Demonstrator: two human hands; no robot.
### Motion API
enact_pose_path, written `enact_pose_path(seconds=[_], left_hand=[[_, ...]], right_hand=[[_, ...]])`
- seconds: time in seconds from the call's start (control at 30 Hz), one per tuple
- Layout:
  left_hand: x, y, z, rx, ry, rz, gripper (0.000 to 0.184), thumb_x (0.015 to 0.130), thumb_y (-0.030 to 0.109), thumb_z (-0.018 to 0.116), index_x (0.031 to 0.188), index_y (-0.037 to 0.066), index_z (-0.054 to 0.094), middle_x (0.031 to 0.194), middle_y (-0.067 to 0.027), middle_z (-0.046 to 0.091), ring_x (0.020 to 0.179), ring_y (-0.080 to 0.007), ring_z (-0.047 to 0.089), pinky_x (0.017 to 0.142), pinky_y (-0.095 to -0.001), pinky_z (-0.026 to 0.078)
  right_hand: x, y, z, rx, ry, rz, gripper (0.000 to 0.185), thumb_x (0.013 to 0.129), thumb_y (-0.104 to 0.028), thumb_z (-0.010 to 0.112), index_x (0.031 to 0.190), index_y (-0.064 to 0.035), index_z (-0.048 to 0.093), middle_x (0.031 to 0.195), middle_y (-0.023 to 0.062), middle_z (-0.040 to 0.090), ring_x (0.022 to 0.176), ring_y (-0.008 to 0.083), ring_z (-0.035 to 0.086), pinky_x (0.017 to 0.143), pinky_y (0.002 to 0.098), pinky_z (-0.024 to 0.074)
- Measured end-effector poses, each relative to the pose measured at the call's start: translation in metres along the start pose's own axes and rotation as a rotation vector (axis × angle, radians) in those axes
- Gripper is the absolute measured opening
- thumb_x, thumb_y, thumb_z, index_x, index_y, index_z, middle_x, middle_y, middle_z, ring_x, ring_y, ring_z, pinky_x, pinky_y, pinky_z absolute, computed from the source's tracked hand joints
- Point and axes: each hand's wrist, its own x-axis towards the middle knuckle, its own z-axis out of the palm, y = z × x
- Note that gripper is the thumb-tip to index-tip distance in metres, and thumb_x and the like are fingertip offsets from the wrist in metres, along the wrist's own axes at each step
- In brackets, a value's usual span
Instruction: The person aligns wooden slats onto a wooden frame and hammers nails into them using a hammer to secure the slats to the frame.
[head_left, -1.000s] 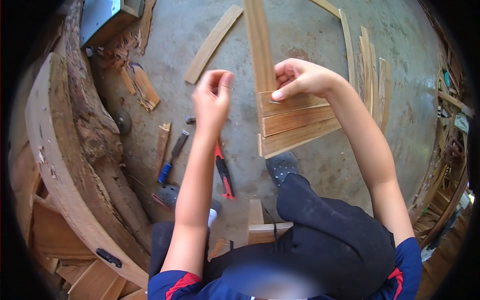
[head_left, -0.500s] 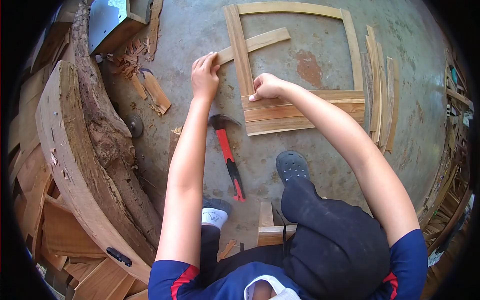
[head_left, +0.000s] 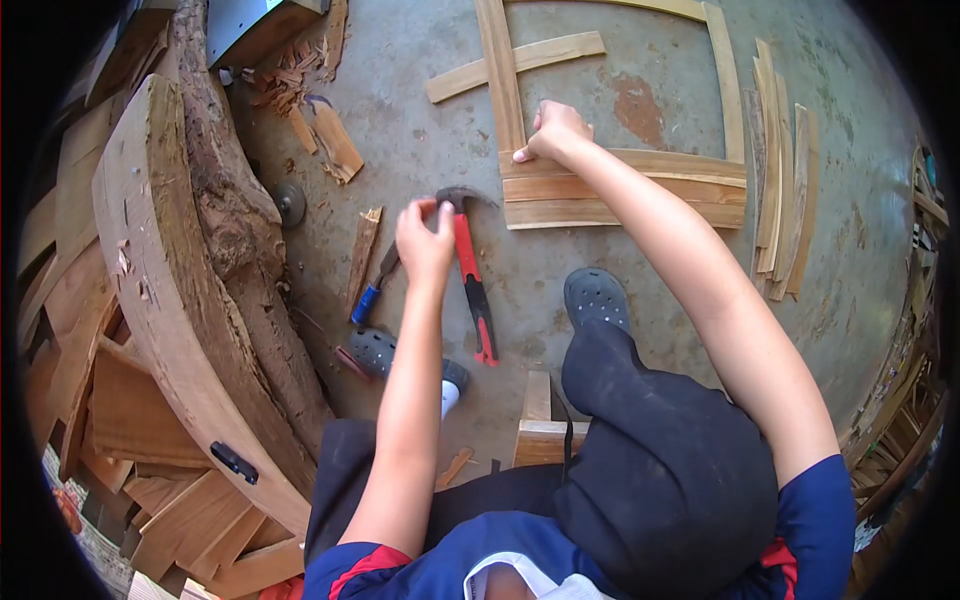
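My left hand (head_left: 425,245) is beside the head of a claw hammer (head_left: 472,275) with a red and black handle. Its thumb and fingers are apart; whether they touch the hammer I cannot tell. A blue-handled tool (head_left: 367,303), perhaps a chisel, lies partly behind that wrist. My right hand (head_left: 560,132) is closed at the near left corner of a wooden frame (head_left: 625,190), its thumb pressed on the joint. Its curled fingers are mostly hidden. A loose wooden strip (head_left: 465,80) crosses under the frame's left side piece.
Thin wood strips (head_left: 770,170) lie right of the frame. A log (head_left: 230,200) and a thick curved plank (head_left: 190,330) line the left. Wood shavings (head_left: 285,80) and a round metal disc (head_left: 289,203) lie on the concrete floor. My shoe (head_left: 597,298) is below the frame.
My left hand has let go of the loose strip and moved down to the hammer's head. My right hand stays at the frame's corner. The whole view has shifted slightly.
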Motion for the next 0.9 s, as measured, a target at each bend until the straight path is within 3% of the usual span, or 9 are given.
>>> enact_pose_path(seconds=[0.07, 0.1, 0.3, 0.4, 0.5, 0.57, 0.63, 0.8, 0.9], left_hand=[[-0.050, -0.010, 0.009, 0.284, -0.133, -0.099, 0.047, 0.074, 0.035, 0.075, 0.098, 0.001, 0.053, 0.091, -0.0182, 0.058, 0.088, -0.0358, 0.058, 0.081, -0.0438, 0.046], [-0.061, -0.010, 0.013, 0.274, -0.077, -0.062, 0.049, 0.074, 0.037, 0.076, 0.094, 0.000, 0.052, 0.082, -0.0161, 0.058, 0.079, -0.0332, 0.058, 0.075, -0.0420, 0.048], [-0.072, -0.007, 0.028, 0.275, -0.054, -0.086, 0.037, 0.080, 0.029, 0.070, 0.094, -0.001, 0.052, 0.082, -0.0198, 0.058, 0.075, -0.0378, 0.058, 0.070, -0.0440, 0.047], [-0.067, 0.003, 0.016, 0.003, 0.027, -0.056, 0.032, 0.084, 0.025, 0.066, 0.094, -0.002, 0.051, 0.075, -0.0142, 0.057, 0.064, -0.0308, 0.058, 0.061, -0.0405, 0.047], [-0.062, 0.033, -0.014, -0.198, -0.148, -0.209, 0.023, 0.089, 0.019, 0.058, 0.093, -0.002, 0.050, 0.074, -0.0177, 0.060, 0.067, -0.0328, 0.060, 0.064, -0.0414, 0.047], [-0.065, 0.044, -0.019, -0.592, -0.180, -0.333, 0.022, 0.094, 0.019, 0.052, 0.090, -0.002, 0.049, 0.069, -0.0137, 0.059, 0.059, -0.0271, 0.057, 0.057, -0.0379, 0.046], [-0.063, 0.051, -0.019, -0.596, -0.183, -0.294, 0.024, 0.096, 0.022, 0.050, 0.088, -0.001, 0.049, 0.064, -0.0143, 0.056, 0.051, -0.0289, 0.052, 0.052, -0.0362, 0.044], [-0.055, 0.078, -0.025, -0.176, -0.209, 0.069, 0.024, 0.096, 0.024, 0.052, 0.091, 0.001, 0.046, 0.064, -0.0229, 0.056, 0.057, -0.0423, 0.058, 0.048, -0.0434, 0.043], [-0.060, 0.094, -0.025, -0.266, -0.212, 0.095, 0.022, 0.096, 0.022, 0.051, 0.095, 0.001, 0.043, 0.065, -0.0252, 0.058, 0.062, -0.0450, 0.060, 0.049, -0.0475, 0.043]], right_hand=[[-0.009, 0.001, 0.006, 0.012, 0.019, 0.034, 0.063, 0.056, -0.043, 0.088, 0.107, -0.0182, 0.062, 0.112, 0.0047, 0.065, 0.110, 0.0209, 0.059, 0.103, 0.0426, 0.0329], [-0.008, 0.000, 0.006, 0.033, 0.055, 0.045, 0.060, 0.056, -0.043, 0.088, 0.105, -0.0212, 0.063, 0.111, 0.0021, 0.066, 0.107, 0.0188, 0.060, 0.103, 0.0417, 0.0291], [-0.005, 0.011, 0.011, 0.193, 0.054, 0.032, 0.036, 0.056, -0.040, 0.088, 0.083, -0.0238, 0.070, 0.094, -0.0046, 0.069, 0.095, 0.0137, 0.062, 0.096, 0.0367, 0.0281], [-0.001, 0.024, 0.023, 0.280, 0.082, -0.059, 0.027, 0.058, -0.038, 0.086, 0.074, -0.0225, 0.072, 0.085, -0.0048, 0.070, 0.090, 0.0131, 0.062, 0.092, 0.0367, 0.0298], [0.000, 0.034, 0.032, 0.324, 0.139, -0.187, 0.022, 0.061, -0.037, 0.084, 0.073, -0.0219, 0.073, 0.081, -0.0039, 0.070, 0.085, 0.0130, 0.061, 0.088, 0.0366, 0.0314], [0.000, 0.042, 0.038, 0.317, 0.172, -0.255, 0.019, 0.064, -0.036, 0.082, 0.074, -0.0216, 0.074, 0.081, -0.0032, 0.070, 0.084, 0.0131, 0.061, 0.087, 0.0364, 0.0321], [0.005, 0.053, 0.042, 0.398, 0.228, -0.455, 0.013, 0.068, -0.032, 0.079, 0.075, -0.0205, 0.075, 0.080, -0.0018, 0.070, 0.083, 0.0133, 0.062, 0.088, 0.0374, 0.0346], [0.008, 0.057, 0.042, 0.415, 0.234, -0.475, 0.010, 0.072, -0.027, 0.076, 0.079, -0.0193, 0.075, 0.080, 0.0004, 0.070, 0.082, 0.0148, 0.064, 0.091, 0.0342, 0.0377], [0.008, 0.056, 0.042, 0.464, 0.162, -0.419, 0.011, 0.073, -0.025, 0.076, 0.082, -0.0194, 0.075, 0.082, 0.0012, 0.071, 0.081, 0.0148, 0.065, 0.091, 0.0316, 0.0387]])
